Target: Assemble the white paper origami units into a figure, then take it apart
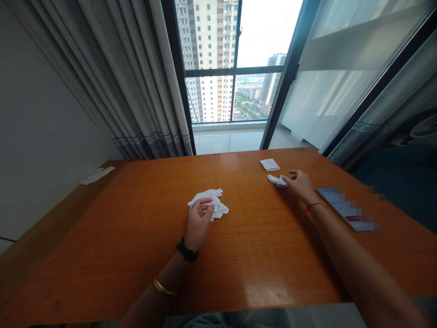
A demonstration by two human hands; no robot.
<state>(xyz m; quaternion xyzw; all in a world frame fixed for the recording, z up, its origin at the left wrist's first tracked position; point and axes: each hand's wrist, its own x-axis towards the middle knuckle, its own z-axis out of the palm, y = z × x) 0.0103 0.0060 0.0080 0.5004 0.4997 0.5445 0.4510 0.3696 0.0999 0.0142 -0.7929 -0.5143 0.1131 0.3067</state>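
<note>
My left hand, with a black watch at the wrist, is at a loose pile of folded white paper pieces on the table. Its thumb and fingers are curled together around a piece of white paper, partly hidden by the hand. Farther right, my right hand pinches the near end of a small folded white paper low over the tabletop. Just beyond that lies a flat, square folded paper with crease lines on its top.
The orange-brown wooden table reaches to the window side. A phone with a lit screen lies right of my right forearm. Whitish paper or tissue rests at the far left edge. Grey curtains hang behind.
</note>
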